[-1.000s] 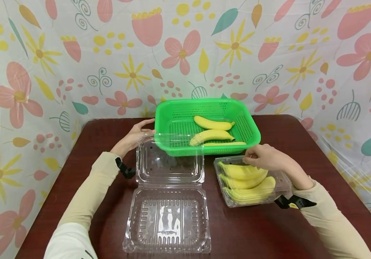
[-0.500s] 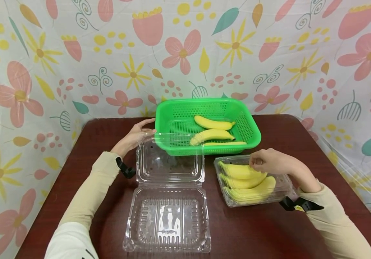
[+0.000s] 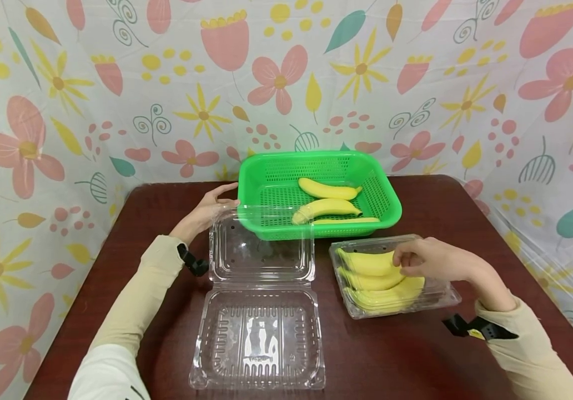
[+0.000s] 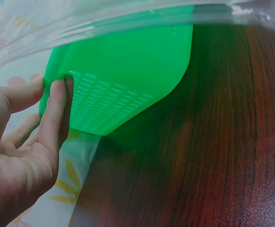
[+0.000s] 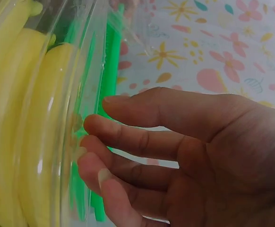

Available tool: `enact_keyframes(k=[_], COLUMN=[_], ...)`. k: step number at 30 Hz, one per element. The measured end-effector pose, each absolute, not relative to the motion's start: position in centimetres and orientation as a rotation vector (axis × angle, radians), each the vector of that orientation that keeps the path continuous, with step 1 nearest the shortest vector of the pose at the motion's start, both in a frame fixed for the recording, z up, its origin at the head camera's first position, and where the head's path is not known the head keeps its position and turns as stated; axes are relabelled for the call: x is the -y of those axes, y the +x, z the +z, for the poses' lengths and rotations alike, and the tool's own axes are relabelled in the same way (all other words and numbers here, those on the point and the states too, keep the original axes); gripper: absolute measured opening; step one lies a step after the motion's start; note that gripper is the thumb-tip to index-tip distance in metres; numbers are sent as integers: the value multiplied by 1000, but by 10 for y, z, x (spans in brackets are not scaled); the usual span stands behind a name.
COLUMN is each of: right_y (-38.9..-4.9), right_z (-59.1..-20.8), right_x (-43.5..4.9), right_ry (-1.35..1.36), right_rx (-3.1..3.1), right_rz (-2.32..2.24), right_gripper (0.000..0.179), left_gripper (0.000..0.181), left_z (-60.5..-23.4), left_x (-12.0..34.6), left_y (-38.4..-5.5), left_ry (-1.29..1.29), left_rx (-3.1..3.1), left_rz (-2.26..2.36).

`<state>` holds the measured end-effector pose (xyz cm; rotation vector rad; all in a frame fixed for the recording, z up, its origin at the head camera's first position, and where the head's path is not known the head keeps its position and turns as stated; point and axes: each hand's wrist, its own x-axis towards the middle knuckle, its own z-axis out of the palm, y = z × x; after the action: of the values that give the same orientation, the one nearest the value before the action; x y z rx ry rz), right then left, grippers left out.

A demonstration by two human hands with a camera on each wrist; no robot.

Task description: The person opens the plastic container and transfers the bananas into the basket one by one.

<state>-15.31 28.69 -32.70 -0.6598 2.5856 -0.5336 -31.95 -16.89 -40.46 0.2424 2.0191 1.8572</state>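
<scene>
My left hand (image 3: pixel 204 212) holds the left rim of the green plastic basket (image 3: pixel 394 210); the left wrist view shows its fingertips (image 4: pixel 57 97) against the outside wall below the lip. Loosely bent, my right hand (image 3: pixel 433 259) hovers over a clear clamshell box (image 3: pixel 428 300) with its lid down, several yellow bananas (image 3: pixel 391 294) inside. In the right wrist view, the fingers (image 5: pixel 161 106) are beside the lid and grip nothing; whether a fingertip touches the plastic cannot be told. A second clamshell box (image 3: pixel 261 333) stands unfolded on the left, its raised lid (image 3: pixel 262 250) before the basket.
Two bananas (image 3: pixel 328 190) lie plainly visible in the basket, with a third yellow one (image 3: pixel 346 221) partly hidden by the front wall. Everything stands on a dark red-brown wooden table (image 3: pixel 381 355). A flower-printed cloth (image 3: pixel 286 83) hangs behind it.
My right hand has slid right and toward me along the lid of the filled box, away from its far edge. The left hand and basket have stayed put.
</scene>
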Motion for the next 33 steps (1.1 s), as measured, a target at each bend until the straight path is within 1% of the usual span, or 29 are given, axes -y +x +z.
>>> enact_keyframes(k=[10, 16, 20, 27, 33], right_y=[-141, -130, -122, -112, -105], right_z=[-327, -327, -330, -341, -354], right_x=[-294, -299, -303, -310, -315], right_ry=[-697, -670, -643, -714, -732], right_rx=[-2603, -2649, -2695, -2808, -2937], right_rz=[-519, -538, -574, -674, -724], right_gripper=[6, 8, 10, 11, 20], left_gripper=[64, 60, 56, 43, 37], left_z=[-402, -402, -400, -391, -381], left_x=[169, 169, 174, 190, 202], left_y=[-320, -320, -320, -309, -295], left_ry=[230, 213, 231, 319, 340], left_rx=[-2018, -2110, -2181, -2322, -2369], left_rz=[1861, 1791, 1707, 1556, 1546])
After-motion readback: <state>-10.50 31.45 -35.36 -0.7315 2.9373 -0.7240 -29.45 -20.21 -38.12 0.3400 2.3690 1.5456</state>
